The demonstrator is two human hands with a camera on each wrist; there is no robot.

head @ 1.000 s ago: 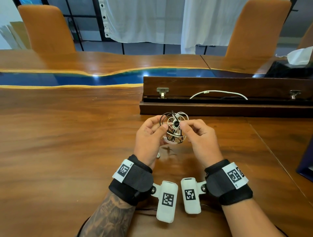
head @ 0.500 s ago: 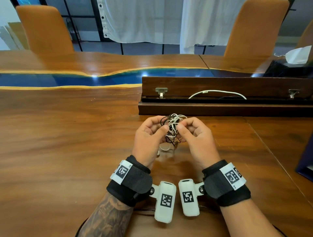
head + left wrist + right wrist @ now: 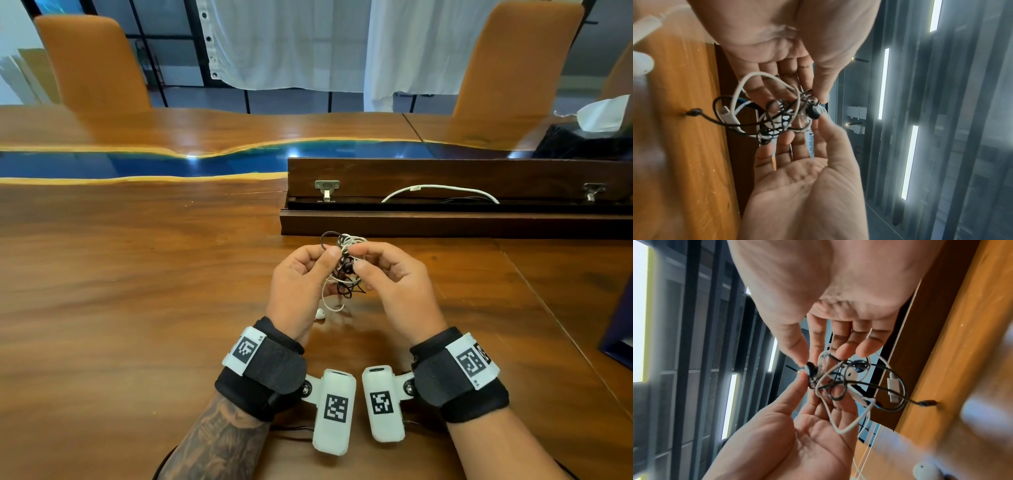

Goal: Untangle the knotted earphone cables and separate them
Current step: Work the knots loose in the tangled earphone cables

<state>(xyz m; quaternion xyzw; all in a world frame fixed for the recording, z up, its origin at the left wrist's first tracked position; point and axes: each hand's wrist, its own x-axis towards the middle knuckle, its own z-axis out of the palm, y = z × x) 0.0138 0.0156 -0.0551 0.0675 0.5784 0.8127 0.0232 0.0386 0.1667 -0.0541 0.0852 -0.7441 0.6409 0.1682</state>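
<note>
- A left hand (image 3: pixel 301 284) and a right hand (image 3: pixel 394 287) pinch a tangle of black and white earphone cables (image 3: pixel 344 270) between thumbs and fingertips, above a wooden table (image 3: pixel 120 308)
- A white earbud (image 3: pixel 320 313) dangles below the grip, touching the table
- Wristbands (image 3: pixel 263 370) bear square coded markers; no readable lettering
- Beyond the grip, an open wooden box (image 3: pixel 445 192) holds a white cable (image 3: pixel 442 190)

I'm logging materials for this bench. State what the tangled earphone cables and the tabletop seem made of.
Tangled black and white earphone cables: thin rubbery or plastic sheathing, probably; they bend in loose smooth loops, and the white one carries a glossy hard-plastic earbud.
Brown tabletop: wood under glossy varnish, going by flowing grain and bright reflections; its blue strip looks like resin.
</note>
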